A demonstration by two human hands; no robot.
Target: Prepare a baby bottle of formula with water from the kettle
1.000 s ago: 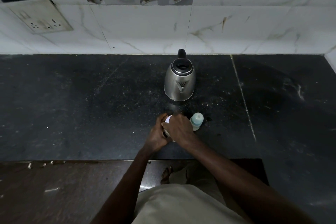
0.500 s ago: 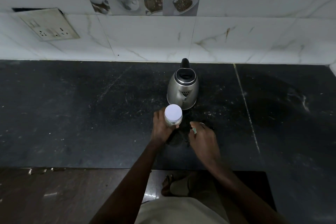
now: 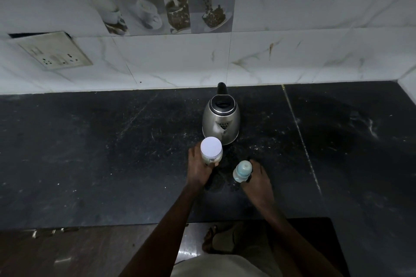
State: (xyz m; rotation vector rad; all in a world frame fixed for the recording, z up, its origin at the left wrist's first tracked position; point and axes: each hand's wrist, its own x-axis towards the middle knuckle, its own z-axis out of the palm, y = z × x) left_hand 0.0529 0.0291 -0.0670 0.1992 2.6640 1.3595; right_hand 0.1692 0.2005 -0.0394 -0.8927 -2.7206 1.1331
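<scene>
On the dark stone counter (image 3: 90,153), just in front of the steel kettle (image 3: 221,120), our hands have separated since a second ago, when both were bunched over one container. Now our left hand (image 3: 199,170) grips a small white-lidded jar (image 3: 211,150), probably the formula, lifted a little and near the kettle's spout. Our right hand (image 3: 257,181) has come down around the baby bottle (image 3: 242,171), fingers wrapped on its side; the bottle stands upright with its pale blue cap on. We judge the work barely begun: cap and lid both want removing before water or powder goes in.
</scene>
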